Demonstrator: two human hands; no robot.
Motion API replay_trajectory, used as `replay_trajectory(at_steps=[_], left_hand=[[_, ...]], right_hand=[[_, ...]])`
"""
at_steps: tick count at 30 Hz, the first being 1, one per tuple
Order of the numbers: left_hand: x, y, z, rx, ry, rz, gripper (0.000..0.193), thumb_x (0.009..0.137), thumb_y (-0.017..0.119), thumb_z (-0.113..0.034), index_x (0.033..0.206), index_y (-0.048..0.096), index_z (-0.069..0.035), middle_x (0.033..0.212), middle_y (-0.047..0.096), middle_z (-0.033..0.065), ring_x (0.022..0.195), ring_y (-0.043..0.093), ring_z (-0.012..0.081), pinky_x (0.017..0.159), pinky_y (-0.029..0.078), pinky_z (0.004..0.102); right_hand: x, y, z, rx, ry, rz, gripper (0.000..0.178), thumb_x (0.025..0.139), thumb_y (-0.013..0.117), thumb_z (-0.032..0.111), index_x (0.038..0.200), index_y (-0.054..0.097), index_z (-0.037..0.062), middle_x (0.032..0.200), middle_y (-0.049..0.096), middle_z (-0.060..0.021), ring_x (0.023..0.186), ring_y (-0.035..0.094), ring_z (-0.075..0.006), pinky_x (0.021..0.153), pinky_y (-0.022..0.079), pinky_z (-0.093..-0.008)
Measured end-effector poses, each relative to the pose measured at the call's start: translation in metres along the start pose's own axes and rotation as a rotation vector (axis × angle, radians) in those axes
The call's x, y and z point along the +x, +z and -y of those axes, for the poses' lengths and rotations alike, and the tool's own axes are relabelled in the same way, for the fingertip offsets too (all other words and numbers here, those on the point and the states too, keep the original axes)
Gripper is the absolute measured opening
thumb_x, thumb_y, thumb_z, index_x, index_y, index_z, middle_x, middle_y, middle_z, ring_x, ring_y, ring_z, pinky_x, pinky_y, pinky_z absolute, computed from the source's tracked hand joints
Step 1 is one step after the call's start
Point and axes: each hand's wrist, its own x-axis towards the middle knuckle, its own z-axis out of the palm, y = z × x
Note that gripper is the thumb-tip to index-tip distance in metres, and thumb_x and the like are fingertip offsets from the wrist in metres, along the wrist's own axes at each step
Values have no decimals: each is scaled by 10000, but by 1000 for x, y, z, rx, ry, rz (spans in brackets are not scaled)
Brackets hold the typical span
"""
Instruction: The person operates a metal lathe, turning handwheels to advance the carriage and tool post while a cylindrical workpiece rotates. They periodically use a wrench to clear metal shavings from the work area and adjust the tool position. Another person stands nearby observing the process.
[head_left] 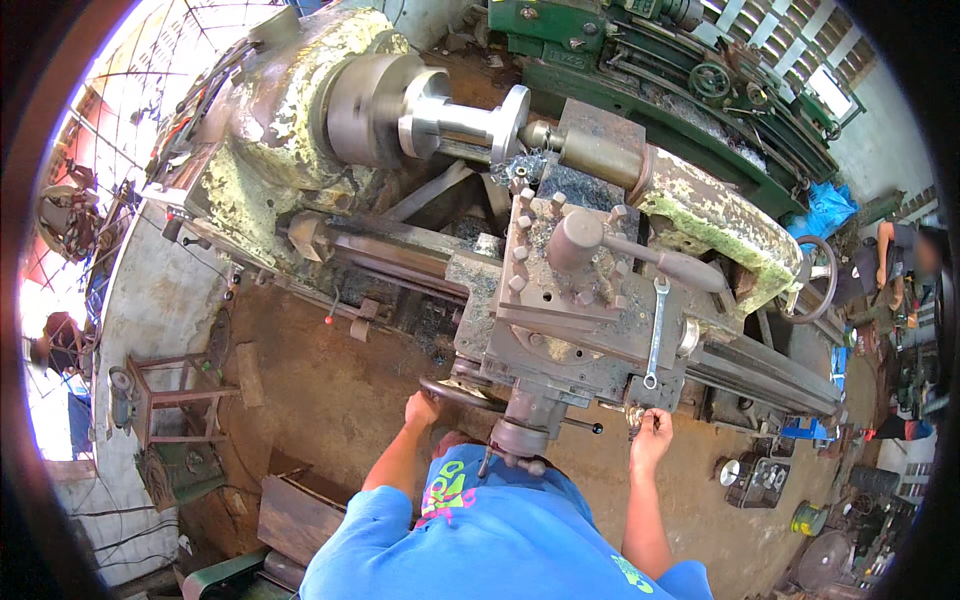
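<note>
Green lathe point(648, 110), blue plastic point(828, 208)

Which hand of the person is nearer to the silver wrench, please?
The right one. The right hand is just below the lower end of the silver wrench, apart from it; the left hand is farther left, on the dark handwheel.

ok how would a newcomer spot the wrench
Start at the lathe with peeling pale paint, then the bolt-studded tool post at its middle. Just right of that, beyond the person's right hand, lies the wrench, slim and shiny silver, unlike the thick, dull lever beside it.
</note>
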Motion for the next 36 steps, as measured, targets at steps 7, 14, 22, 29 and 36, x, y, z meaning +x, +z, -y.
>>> replay_trajectory(at_steps=[7, 14, 22, 29, 36], left_hand=[[-73, -52, -48, -126, 87, -60, 336, 878, 600, -300, 1031, 691, -15, 1018, 674, 280, 1000, 646, 445, 896, 509, 518], [-84, -60, -64, -501, 86, 244, 310, 841, 687, -240, 951, 660, 49, 839, 703, 204, 795, 704, 296, 715, 548, 410], [-53, -72, -42, -1484, -197, 476, 218, 872, 632, -224, 987, 562, -52, 853, 608, 88, 673, 662, 224, 546, 493, 297], [-55, -73, -77, -1133, -188, 147, 542, 885, 675, -345, 1118, 428, 77, 761, 594, 113, 464, 576, 199, 419, 436, 317], [-58, -71, -84, -1110, -142, 104, 632, 863, 659, -313, 1135, 348, 165, 759, 577, 183, 428, 517, 187, 396, 414, 312]], right_hand=[[5, 8, 45, -96, -253, -221, 127, 958, 608, 130, 1001, 606, 11, 847, 617, -34, 769, 582, -123, 720, 478, -289], [35, 31, 131, -390, 36, -84, 494, 857, 753, 351, 1150, 495, 47, 712, 646, -109, 702, 666, -250, 679, 507, -381], [56, 4, 160, 127, 191, 181, 110, 897, 670, 107, 980, 670, 34, 618, 552, 26, 454, 465, -54, 391, 310, -210], [92, -38, 274, 105, -216, -9, 135, 1009, 517, 80, 1104, 607, 47, 772, 598, -2, 557, 495, -50, 437, 362, -194], [126, 66, 403, -755, -1171, 278, 267, 806, 566, 40, 1045, 685, 56, 890, 653, -179, 854, 624, -387, 741, 496, -436]])
